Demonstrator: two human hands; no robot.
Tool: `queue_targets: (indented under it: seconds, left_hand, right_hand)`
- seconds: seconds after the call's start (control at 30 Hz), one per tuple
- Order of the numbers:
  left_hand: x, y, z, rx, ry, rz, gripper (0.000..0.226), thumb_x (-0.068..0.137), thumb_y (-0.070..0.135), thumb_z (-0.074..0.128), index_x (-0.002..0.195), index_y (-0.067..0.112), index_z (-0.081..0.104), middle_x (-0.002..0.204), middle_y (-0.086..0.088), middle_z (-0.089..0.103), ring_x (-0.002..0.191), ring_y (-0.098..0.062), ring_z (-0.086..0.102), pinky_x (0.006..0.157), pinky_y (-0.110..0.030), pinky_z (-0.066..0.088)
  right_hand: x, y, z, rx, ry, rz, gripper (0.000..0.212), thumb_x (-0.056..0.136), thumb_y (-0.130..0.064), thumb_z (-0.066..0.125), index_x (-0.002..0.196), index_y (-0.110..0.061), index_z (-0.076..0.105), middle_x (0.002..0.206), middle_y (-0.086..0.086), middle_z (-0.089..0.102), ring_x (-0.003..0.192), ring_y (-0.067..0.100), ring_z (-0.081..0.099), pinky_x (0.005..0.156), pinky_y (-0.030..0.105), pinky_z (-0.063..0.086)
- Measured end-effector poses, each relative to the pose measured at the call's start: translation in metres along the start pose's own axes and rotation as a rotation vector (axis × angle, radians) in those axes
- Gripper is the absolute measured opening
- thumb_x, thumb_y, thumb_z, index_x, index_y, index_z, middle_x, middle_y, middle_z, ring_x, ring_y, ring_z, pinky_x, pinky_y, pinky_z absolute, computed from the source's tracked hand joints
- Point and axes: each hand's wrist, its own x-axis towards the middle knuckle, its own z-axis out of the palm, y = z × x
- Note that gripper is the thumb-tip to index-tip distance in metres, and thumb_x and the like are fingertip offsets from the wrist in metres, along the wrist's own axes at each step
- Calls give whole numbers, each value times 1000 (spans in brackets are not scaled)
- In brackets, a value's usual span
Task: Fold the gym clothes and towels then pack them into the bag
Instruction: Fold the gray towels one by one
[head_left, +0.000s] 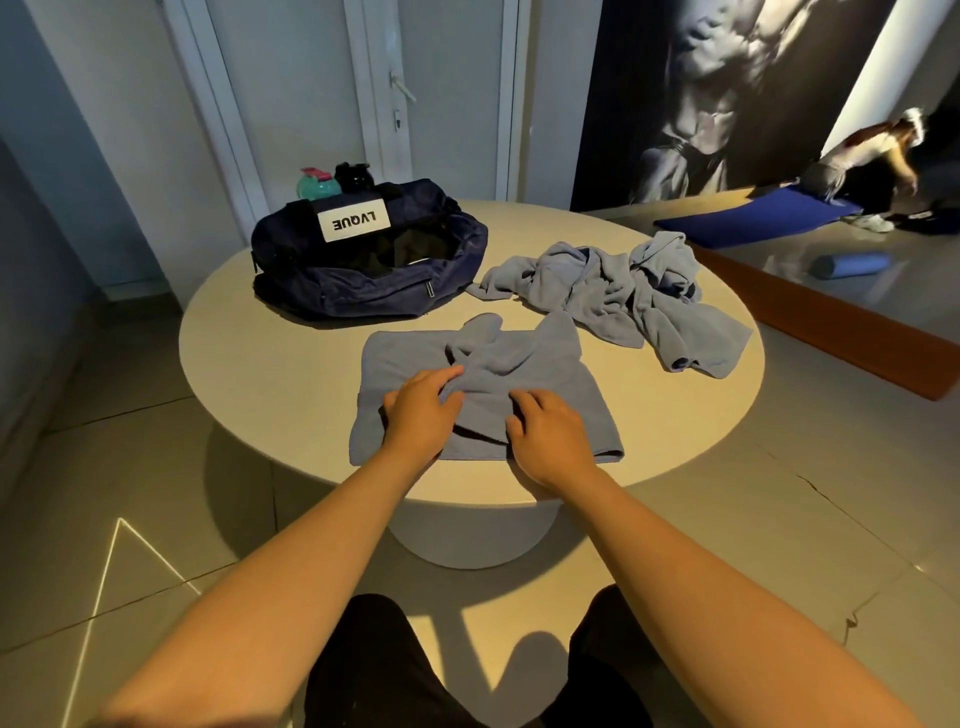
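From the head camera, a grey-blue terry towel (483, 384) lies half spread on the near part of the round cream-coloured table (291, 364), directly ahead of the person. Its long axis runs left to right, across the reach of both arms, and its far middle is bunched into a twisted ridge. The left hand (423, 410) rests on the towel's near left centre, fingers curled and pinching a fold of cloth. The right hand (545, 436) sits just beside it on the near right, fingers bent down onto the fabric; whether it actually grips is hard to tell. Both hands are about equally near the bunched ridge, which lies just beyond the fingertips, so smoothing likely means pushing away from the body.

A second crumpled grey-blue cloth heap (623, 296) lies farther off on the right, nearer the right hand. The open navy duffel bag (363, 260) stands at the far left, nearer the left hand, its opening facing up.
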Motion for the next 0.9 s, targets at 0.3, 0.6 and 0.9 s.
queue_targets:
  seconds: [0.3, 0.6, 0.9]
  left_hand:
    - [-25, -14, -20, -64, 110, -131, 53, 89, 14, 63, 133, 34, 41, 121, -6, 59, 95, -28, 58, 78, -44, 55]
    - [-30, -40, -46, 77, -27, -117, 24, 96, 24, 52, 113, 40, 47, 95, -3, 59, 82, -23, 56, 59, -31, 38]
    - [-31, -33, -45, 28, 63, -160, 4, 93, 40, 58, 95, 36, 58, 88, 12, 64, 87, -20, 61, 86, -39, 46]
  right_hand:
    - [3, -17, -8, -26, 88, 37, 48, 99, -22, 51, 146, -16, 45, 150, 12, 40, 144, 38, 28, 119, 54, 19]
    - [2, -53, -1, 9, -89, 62, 39, 95, -31, 50, 132, -22, 55, 134, 7, 53, 127, 32, 45, 116, 54, 24]
    - [-14, -63, 17, 63, 55, -261, 28, 91, -30, 45, 105, -21, 68, 101, 0, 56, 99, 22, 47, 87, 35, 35]
